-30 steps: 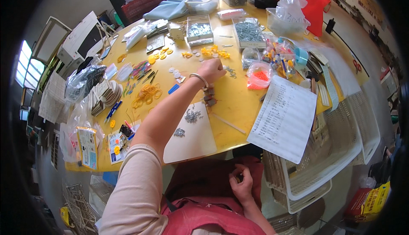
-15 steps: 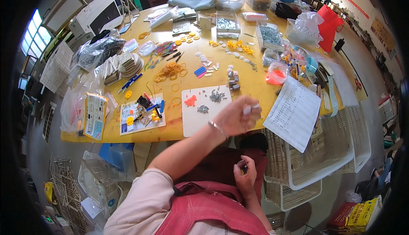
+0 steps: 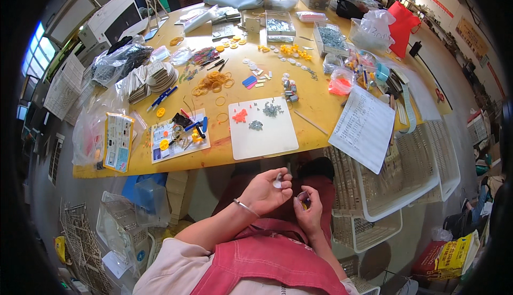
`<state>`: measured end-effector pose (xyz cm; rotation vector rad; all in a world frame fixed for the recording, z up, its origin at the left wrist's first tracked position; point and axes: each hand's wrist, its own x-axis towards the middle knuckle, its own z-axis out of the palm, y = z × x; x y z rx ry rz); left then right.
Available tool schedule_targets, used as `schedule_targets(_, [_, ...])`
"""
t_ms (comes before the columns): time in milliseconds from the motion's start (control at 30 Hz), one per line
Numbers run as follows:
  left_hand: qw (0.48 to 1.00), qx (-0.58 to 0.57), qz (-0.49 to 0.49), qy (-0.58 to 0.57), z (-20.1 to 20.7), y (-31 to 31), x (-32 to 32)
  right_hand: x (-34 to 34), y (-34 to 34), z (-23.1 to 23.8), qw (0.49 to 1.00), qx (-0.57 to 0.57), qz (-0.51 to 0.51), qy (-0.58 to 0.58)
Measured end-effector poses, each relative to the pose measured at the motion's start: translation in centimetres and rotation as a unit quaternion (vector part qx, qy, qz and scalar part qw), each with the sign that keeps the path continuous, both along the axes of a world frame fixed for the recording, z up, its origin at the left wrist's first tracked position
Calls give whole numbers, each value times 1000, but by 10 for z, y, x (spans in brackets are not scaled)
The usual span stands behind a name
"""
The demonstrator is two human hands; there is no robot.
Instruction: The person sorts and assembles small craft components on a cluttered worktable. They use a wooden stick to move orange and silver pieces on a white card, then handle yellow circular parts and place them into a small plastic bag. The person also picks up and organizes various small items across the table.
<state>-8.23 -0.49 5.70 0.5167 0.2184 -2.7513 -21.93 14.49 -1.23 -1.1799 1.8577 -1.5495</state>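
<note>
My left hand (image 3: 267, 191) is over my lap, just below the table's front edge, its fingers closed on a small white disc (image 3: 277, 183). Close beside it, my right hand (image 3: 308, 213) has its fingers curled around a small dark object (image 3: 304, 199) with a bit of yellow; the grip hides most of it. On the table ahead of both hands lies a white board (image 3: 264, 140) carrying orange pieces (image 3: 240, 116) and small piles of grey metal parts (image 3: 273, 110). A thin rod (image 3: 311, 122) rests to the board's right.
A picture sheet (image 3: 156, 155) with assorted parts lies left of the board. A paper list (image 3: 357, 134) overhangs the front edge at right, above plastic baskets (image 3: 404, 208). Rubber bands (image 3: 212, 84), small motors (image 3: 290, 91) and yellow pieces (image 3: 295, 52) are farther back.
My left hand has come back from above the table's front edge to my lap, beside the right hand, with the white disc in it. The right hand has hardly moved.
</note>
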Motion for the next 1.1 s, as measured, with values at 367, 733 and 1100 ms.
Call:
schedule_targets(367, [965,-134,50,-219,-43,19,21,-2,2,-14,1000,-3,-14,-2])
schedule_targets(733, [970,-166,-31,-175,-30,24,17,-8,0,-15,1000,4,-5,10])
schedule_targets(1100, [977,-131,-104,-133,-48,21,22,-9,-4,-25,1000,19,-1,4])
